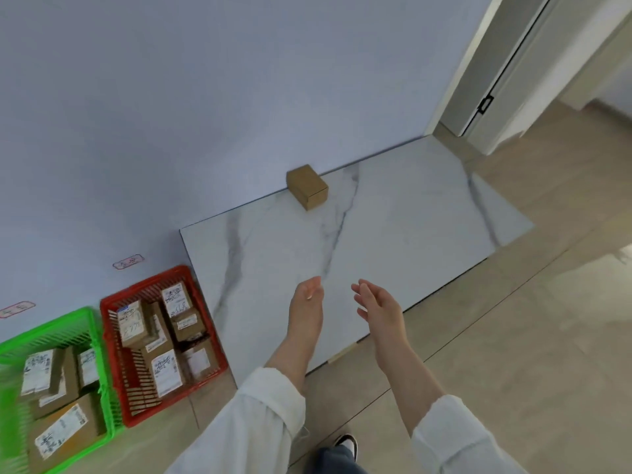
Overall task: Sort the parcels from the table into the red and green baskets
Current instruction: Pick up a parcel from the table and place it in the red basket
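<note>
One small brown cardboard parcel [307, 186] stands on the white marble table [393, 227], at its far edge against the wall. My left hand [306, 304] and my right hand [378, 306] hover side by side over the table's near part, both empty with relaxed fingers, well short of the parcel. On the floor to the left of the table sits the red basket [219, 350], holding several labelled parcels. Left of it the green basket [92, 340] also holds several labelled parcels.
A pale blue wall [171, 114] runs behind the table and baskets, with two small labels stuck on it above the baskets. An open doorway [513, 80] lies at the far right. Beige floor tiles [513, 336] spread to the right of the table.
</note>
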